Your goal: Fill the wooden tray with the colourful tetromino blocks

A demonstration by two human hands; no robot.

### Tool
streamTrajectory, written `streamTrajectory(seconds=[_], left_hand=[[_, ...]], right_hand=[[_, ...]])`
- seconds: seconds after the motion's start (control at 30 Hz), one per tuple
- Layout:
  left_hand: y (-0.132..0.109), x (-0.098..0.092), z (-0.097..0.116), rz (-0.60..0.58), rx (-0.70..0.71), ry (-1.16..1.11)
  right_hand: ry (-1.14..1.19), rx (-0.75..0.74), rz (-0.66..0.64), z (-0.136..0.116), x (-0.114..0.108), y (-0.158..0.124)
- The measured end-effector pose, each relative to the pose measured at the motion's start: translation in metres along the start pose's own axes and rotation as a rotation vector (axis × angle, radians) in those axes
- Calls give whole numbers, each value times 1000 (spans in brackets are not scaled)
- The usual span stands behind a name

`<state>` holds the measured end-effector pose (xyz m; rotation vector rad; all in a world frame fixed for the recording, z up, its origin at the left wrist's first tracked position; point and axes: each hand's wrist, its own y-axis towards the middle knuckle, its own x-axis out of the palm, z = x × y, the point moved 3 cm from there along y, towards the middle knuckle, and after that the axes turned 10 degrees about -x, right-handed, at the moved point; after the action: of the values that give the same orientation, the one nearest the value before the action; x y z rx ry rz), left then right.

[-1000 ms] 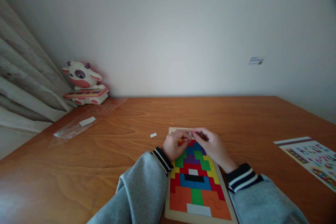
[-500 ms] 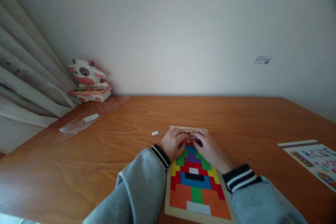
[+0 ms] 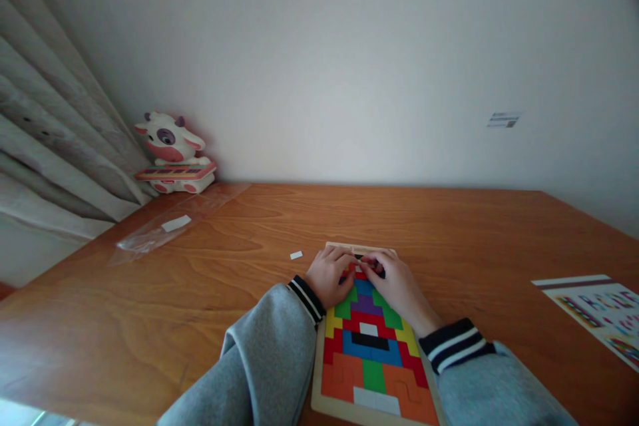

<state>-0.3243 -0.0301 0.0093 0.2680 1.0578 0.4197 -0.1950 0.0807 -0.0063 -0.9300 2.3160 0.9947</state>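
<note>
A wooden puzzle board (image 3: 319,401) filled with coloured blocks lies on the table in front of me. Both hands rest on its far end. My left hand (image 3: 329,274) has its fingers curled down onto the blocks near the top edge. My right hand (image 3: 394,283) meets it, fingertips pinched on a small piece I cannot make out. The far rows of the puzzle are hidden under my fingers. Grey sleeves with striped cuffs cover both forearms.
A cow toy (image 3: 172,153) stands at the back left by the curtain (image 3: 54,146). A clear plastic bag (image 3: 160,229) and a small white scrap (image 3: 296,255) lie on the wooden table (image 3: 474,233). A printed sheet (image 3: 604,309) lies at the right.
My hands have stayed together on the far end of the board, fingers shifting slightly. The view has drifted a little, moving the sheet and toy rightward in the picture.
</note>
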Motion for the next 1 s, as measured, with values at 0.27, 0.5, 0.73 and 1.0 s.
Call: streamTrajectory(seconds=[0.27, 0.5, 0.73, 1.0], left_hand=[[-1, 2, -2, -5, -20, 5], [-2, 2, -2, -4, -29, 21], [0, -25, -27, 62, -116, 261], [-16, -74, -82, -32, -551, 563]], right_hand=[[-13, 58, -3, 0, 1, 4], [-42, 70, -40, 0, 4, 5], [244, 221, 146, 7, -7, -3], [674, 435, 492, 29, -19, -7]])
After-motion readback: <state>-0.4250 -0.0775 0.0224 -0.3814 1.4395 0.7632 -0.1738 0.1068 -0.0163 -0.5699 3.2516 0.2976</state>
